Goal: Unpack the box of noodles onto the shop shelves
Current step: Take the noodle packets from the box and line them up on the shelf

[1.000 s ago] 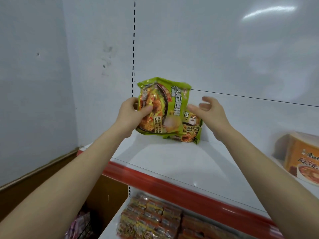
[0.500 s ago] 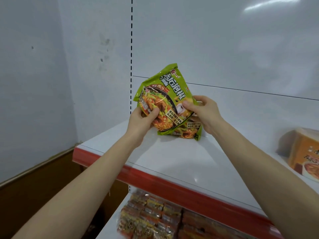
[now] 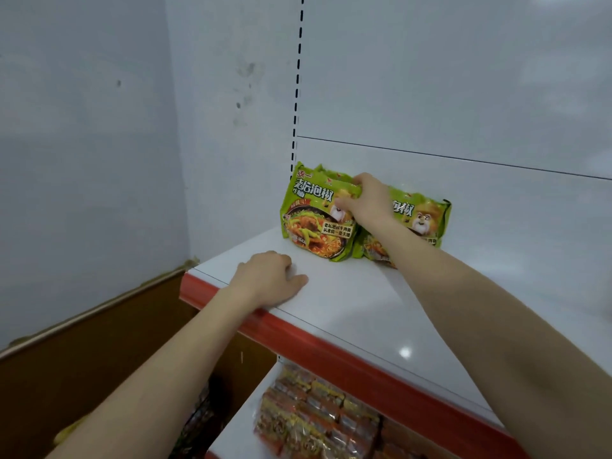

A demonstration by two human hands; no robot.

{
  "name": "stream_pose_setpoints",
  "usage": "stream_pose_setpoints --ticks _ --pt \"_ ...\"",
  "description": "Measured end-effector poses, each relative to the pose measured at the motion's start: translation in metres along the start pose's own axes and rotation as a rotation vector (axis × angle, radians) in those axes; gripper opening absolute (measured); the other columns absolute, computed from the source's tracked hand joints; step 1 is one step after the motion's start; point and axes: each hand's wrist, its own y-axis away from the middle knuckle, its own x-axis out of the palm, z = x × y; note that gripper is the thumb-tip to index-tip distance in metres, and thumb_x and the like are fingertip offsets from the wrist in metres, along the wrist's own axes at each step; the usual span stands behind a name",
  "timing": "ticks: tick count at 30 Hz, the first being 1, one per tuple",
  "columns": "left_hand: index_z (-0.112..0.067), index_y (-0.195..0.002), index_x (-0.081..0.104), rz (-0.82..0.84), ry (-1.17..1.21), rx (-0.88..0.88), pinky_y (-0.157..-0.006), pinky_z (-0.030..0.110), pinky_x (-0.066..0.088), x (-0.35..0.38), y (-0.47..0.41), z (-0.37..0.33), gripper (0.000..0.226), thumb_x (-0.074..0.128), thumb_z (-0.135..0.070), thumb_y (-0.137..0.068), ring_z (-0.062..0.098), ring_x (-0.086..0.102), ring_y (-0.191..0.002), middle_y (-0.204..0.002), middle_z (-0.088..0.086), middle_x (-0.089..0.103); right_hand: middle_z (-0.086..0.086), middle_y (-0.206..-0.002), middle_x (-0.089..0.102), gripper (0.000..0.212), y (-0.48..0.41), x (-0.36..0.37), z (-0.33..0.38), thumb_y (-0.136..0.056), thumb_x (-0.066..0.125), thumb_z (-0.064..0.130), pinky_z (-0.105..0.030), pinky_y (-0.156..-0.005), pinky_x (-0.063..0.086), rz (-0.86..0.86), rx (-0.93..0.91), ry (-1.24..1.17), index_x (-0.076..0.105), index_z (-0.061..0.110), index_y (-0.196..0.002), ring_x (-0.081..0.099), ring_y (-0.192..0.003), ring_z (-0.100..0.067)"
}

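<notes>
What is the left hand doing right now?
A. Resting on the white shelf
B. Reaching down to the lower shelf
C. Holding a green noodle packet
A. The left hand lies on the white shelf near its front edge, holding nothing, while the right hand grips the top of the left green noodle packet.

2 noodle packs (image 3: 318, 220) stand side by side on the shelf (image 3: 381, 309).
</notes>
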Motion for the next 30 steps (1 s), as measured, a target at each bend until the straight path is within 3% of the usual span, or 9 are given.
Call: stream_pose_setpoints --ticks 4,7,11,14,21,30 --pt "-0.013 -0.112 0.058 -0.021 -0.008 -0.023 -0.089 0.041 0.045 -0.001 0.001 -0.001 0.05 0.043 -0.054 -0.088 0.029 0.052 -0.104 -0.109 0.008 0.057 -0.011 -0.118 0.058 0.043 -0.008 0.009 -0.001 -0.087 0.062 0.027 -0.032 -0.074 0.039 -0.041 -0.047 0.135 0.047 0.009 -0.123 0.055 -0.104 -0.028" --pt "-0.014 -0.114 0.058 -0.021 -0.013 -0.035 -0.09 0.041 0.044 -0.002 0.003 -0.003 0.05 0.043 -0.054 -0.088 0.028 0.051 -0.106 -0.111 0.007 0.056 -0.013 -0.114 0.057 0.034 -0.008 0.016 -0.006 -0.091 0.054 0.032 -0.032 -0.07 0.037 -0.078 -0.126 0.342 0.052 0.009 -0.116 0.05 -0.108 -0.03" --pt "-0.013 -0.114 0.058 -0.026 -0.003 -0.051 -0.091 0.04 0.044 -0.001 0.004 -0.004 0.049 0.044 -0.053 -0.088 0.028 0.05 -0.109 -0.114 0.006 0.056 -0.012 -0.129 0.047 0.064 -0.005 0.021 -0.01 -0.082 0.056 0.055 -0.039 -0.085 0.043 -0.024 -0.198 0.524 0.046 0.01 -0.126 0.037 -0.123 -0.028" --pt "-0.013 -0.114 0.058 -0.022 0.001 -0.049 -0.091 0.04 0.044 -0.001 0.003 -0.004 0.049 0.044 -0.053 -0.088 0.028 0.05 -0.11 -0.115 0.006 0.056 -0.012 -0.132 0.043 0.076 -0.004 0.022 -0.012 -0.076 0.061 0.059 -0.038 -0.087 0.045 -0.005 -0.224 0.632 0.041 0.009 -0.13 0.035 -0.125 -0.027" --pt "-0.012 -0.112 0.059 -0.025 -0.01 -0.044 -0.09 0.04 0.045 -0.001 0.003 -0.004 0.05 0.044 -0.054 -0.088 0.027 0.051 -0.109 -0.115 0.006 0.057 -0.013 -0.133 0.041 0.07 -0.005 0.026 -0.011 -0.08 0.061 0.052 -0.036 -0.086 0.045 -0.033 -0.237 0.71 0.04 0.009 -0.131 0.034 -0.125 -0.028" --pt "-0.012 -0.112 0.059 -0.037 -0.015 -0.035 -0.09 0.041 0.046 0.0 0.002 -0.002 0.05 0.044 -0.053 -0.088 0.027 0.052 -0.106 -0.114 0.007 0.057 -0.012 -0.155 0.013 0.075 0.004 0.016 -0.012 -0.085 0.06 0.042 -0.038 -0.101 0.04 -0.008 -0.239 0.622 0.025 0.008 -0.142 0.011 -0.144 -0.025"
